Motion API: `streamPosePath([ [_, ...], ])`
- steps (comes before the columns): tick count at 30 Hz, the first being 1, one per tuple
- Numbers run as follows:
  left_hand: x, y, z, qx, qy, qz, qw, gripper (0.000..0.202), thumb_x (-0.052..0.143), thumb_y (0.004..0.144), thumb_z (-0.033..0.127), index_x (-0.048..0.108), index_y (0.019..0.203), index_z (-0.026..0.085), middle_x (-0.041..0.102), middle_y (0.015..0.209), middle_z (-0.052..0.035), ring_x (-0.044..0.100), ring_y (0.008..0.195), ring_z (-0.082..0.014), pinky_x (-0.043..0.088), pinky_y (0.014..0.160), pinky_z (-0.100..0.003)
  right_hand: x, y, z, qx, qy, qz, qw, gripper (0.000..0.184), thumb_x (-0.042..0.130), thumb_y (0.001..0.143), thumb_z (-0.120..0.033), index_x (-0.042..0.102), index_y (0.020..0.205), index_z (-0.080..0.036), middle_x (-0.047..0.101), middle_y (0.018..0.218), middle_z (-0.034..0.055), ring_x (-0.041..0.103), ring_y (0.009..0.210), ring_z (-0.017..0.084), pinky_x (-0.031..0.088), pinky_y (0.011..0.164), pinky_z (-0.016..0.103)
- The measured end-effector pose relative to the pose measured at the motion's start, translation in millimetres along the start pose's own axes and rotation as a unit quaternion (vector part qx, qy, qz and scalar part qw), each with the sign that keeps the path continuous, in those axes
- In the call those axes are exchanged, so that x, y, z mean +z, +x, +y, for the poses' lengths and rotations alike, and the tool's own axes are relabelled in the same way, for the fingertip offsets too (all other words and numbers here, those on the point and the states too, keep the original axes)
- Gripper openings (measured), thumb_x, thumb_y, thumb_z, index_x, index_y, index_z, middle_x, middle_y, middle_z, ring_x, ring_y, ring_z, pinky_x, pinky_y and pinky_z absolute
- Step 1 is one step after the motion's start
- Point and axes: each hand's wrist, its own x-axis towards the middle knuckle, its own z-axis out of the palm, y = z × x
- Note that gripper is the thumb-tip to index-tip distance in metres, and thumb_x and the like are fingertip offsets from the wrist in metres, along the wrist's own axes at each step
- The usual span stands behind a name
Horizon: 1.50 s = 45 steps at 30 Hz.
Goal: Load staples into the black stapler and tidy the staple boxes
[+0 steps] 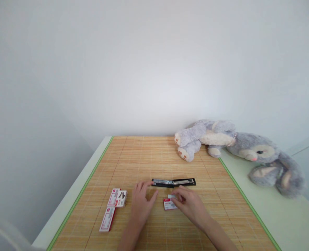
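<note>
Right grip point(191, 204) curls against rectangular cardboard box point(167, 205).

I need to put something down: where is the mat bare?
Widest: the mat behind the stapler, left of the plush rabbit. Another patch: between the right hand and the mat's right edge. Crowded: around the left hand, stapler and small box; also by the three boxes.

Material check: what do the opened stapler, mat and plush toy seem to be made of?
Stapler: silvery, shiny channels look like metal; the black shell may be plastic or painted metal.
Mat: probably bamboo, low sheen, judging by its fine tan slats.
Plush toy: fuzzy grey and cream pile suggests matte, likely synthetic fur fabric.
</note>
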Motion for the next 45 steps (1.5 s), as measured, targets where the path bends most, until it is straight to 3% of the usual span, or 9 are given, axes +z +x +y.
streamPosePath([
  [2,0.6,14.1,-5.5,0.009,0.024,-0.008,1.000,0.051,0.073,0.088,0.036,0.060,0.138,0.031,0.059,0.142,-0.0062,0.050,0.133,-0.0285,0.038,0.114,-0.049,-3.6,11.8,-4.3,-0.008,-0.003,0.016,1.000,0.017,0.065,0.096,-0.037,0.076,0.104,-0.026,0.061,0.078,-0.0015,0.059,0.070,0.016,0.042,0.068,0.027],
  [4,2.2,25.5,-8.0,0.015,0.038,-0.043,0.998,0.051,0.076,0.086,0.035,0.064,0.135,0.033,0.052,0.153,-0.0051,0.045,0.140,-0.0299,0.035,0.117,-0.052,-5.8,25.4,-9.5,-0.016,-0.013,0.020,1.000,0.018,0.064,0.096,-0.036,0.076,0.106,-0.026,0.062,0.079,-0.0012,0.059,0.071,0.016,0.041,0.069,0.026],
  [8,7.2,29.5,-6.7,0.027,0.034,-0.091,0.995,0.030,0.078,0.084,0.038,0.075,0.115,0.037,0.051,0.157,-0.0008,0.041,0.145,-0.0308,0.027,0.120,-0.057,-4.2,47.2,-16.1,-0.028,-0.034,0.000,0.999,0.018,0.066,0.096,-0.036,0.078,0.104,-0.026,0.064,0.080,-0.0011,0.060,0.074,0.016,0.041,0.070,0.026],
  [13,11.8,16.9,-1.3,0.025,0.032,-0.113,0.993,0.038,0.081,0.083,0.046,0.075,0.120,0.042,0.049,0.161,0.0005,0.035,0.150,-0.0334,0.007,0.125,-0.067,4.6,54.9,-15.2,-0.043,-0.034,-0.036,0.998,0.014,0.071,0.093,-0.036,0.079,0.101,-0.028,0.065,0.079,-0.0022,0.060,0.075,0.015,0.040,0.071,0.024],
  [16,10.8,15.9,2.4,0.022,0.035,-0.119,0.992,0.039,0.080,0.083,0.048,0.074,0.121,0.044,0.048,0.161,0.0016,0.033,0.152,-0.0334,0.002,0.125,-0.068,8.6,55.0,-14.8,-0.045,-0.035,-0.051,0.997,0.014,0.071,0.093,-0.036,0.079,0.101,-0.028,0.064,0.078,-0.0027,0.060,0.073,0.015,0.040,0.069,0.023],
  [40,14.3,18.5,-0.5,0.016,0.040,-0.120,0.992,0.039,0.079,0.084,0.048,0.072,0.123,0.049,0.046,0.162,0.0078,0.032,0.155,-0.0292,0.009,0.129,-0.060,5.5,51.5,-17.8,-0.035,-0.069,-0.038,0.996,0.014,0.073,0.089,-0.035,0.078,0.101,-0.031,0.066,0.076,-0.0026,0.062,0.073,0.017,0.038,0.066,0.026],
  [43,14.9,18.8,-1.2,0.015,0.038,-0.120,0.992,0.039,0.080,0.083,0.046,0.073,0.121,0.049,0.045,0.163,0.0079,0.031,0.155,-0.0292,0.010,0.129,-0.059,-14.1,45.6,-9.1,-0.023,-0.076,-0.008,0.997,0.028,0.069,0.092,-0.041,0.075,0.117,-0.030,0.069,0.082,-0.0005,0.063,0.075,0.019,0.041,0.069,0.028],
  [45,15.1,18.6,-1.6,0.014,0.036,-0.120,0.992,0.038,0.081,0.082,0.045,0.073,0.120,0.048,0.045,0.163,0.0079,0.031,0.155,-0.0293,0.010,0.129,-0.060,-40.0,37.8,6.7,-0.006,-0.093,0.055,0.994,0.034,0.063,0.096,-0.048,0.073,0.122,-0.028,0.070,0.088,0.0020,0.065,0.079,0.020,0.044,0.075,0.031],
])
